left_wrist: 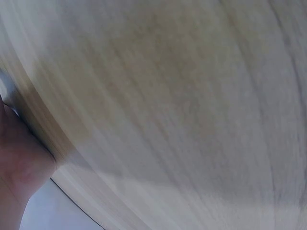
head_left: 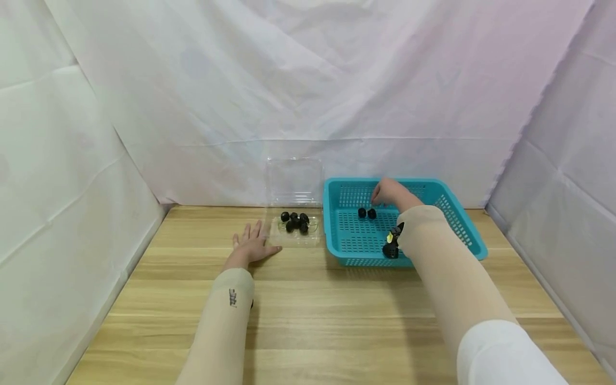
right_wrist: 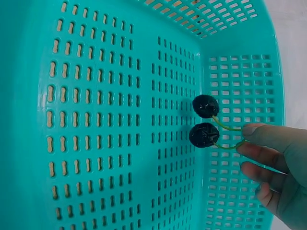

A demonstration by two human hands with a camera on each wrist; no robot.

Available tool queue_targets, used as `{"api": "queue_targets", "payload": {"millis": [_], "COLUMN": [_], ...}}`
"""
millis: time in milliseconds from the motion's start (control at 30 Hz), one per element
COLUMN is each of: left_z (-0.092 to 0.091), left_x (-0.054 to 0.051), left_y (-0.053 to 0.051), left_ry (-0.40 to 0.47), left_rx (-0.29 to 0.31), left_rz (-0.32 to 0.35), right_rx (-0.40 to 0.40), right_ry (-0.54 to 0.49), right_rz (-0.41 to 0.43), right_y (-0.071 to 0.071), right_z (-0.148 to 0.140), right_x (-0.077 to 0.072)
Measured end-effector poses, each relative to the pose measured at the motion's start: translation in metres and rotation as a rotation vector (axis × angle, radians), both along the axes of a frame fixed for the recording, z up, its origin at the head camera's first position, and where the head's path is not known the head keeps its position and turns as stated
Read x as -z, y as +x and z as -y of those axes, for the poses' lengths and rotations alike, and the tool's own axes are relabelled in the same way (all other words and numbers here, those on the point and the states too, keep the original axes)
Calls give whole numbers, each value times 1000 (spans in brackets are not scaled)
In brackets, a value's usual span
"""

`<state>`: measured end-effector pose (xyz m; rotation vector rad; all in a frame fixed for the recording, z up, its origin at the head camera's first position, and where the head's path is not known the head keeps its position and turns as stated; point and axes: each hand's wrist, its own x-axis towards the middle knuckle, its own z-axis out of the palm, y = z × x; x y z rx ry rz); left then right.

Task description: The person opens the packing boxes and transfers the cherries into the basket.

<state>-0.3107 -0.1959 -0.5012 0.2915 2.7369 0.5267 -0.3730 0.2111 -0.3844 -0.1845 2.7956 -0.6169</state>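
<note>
With thumb and index finger, my right hand (right_wrist: 273, 158) pinches the green stems of two dark cherries (right_wrist: 204, 135), as the right wrist view shows. The cherries hang from it inside the turquoise basket (head_left: 332, 224), near its back wall. On the table, my left hand (head_left: 251, 246) lies with its fingers spread. Its fingers and thumb are beside a clear plastic clamshell box (head_left: 274, 235) holding several dark cherries (head_left: 294, 220) with thin green stems. The box's lid (head_left: 294, 182) stands up at the back. Only part of the left hand (left_wrist: 24, 163) shows in the left wrist view.
The wooden table (head_left: 308, 315) runs back to a white cloth (head_left: 289, 80), with cloth also at both sides. The basket stands just right of the clamshell box. A dark wrist camera (head_left: 392, 246) on the right arm covers part of the basket.
</note>
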Motion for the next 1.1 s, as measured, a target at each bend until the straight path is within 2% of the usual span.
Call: {"api": "queue_targets", "payload": {"millis": [200,400,633,933,1100], "left_z": [1,1,1,3,5], "left_x": [4,2,4,3,4], "left_y": [-4,-5,-7,-9,-8], "left_ry": [-22,-2,-14,14,41], "left_rx": [4,6,15,12,-1], "left_rz": [-18,-2,-7,-27,-34], "right_rx": [-18,9,15,-75,-119], "right_ry": [15,15,10,49,27], "right_rz": [19,17,-4,-100,-132], "right_y": [-3,-1,1,5,6], "right_z": [2,6,11,36,54], "right_x": [1,-1,-11,-30,-37]}}
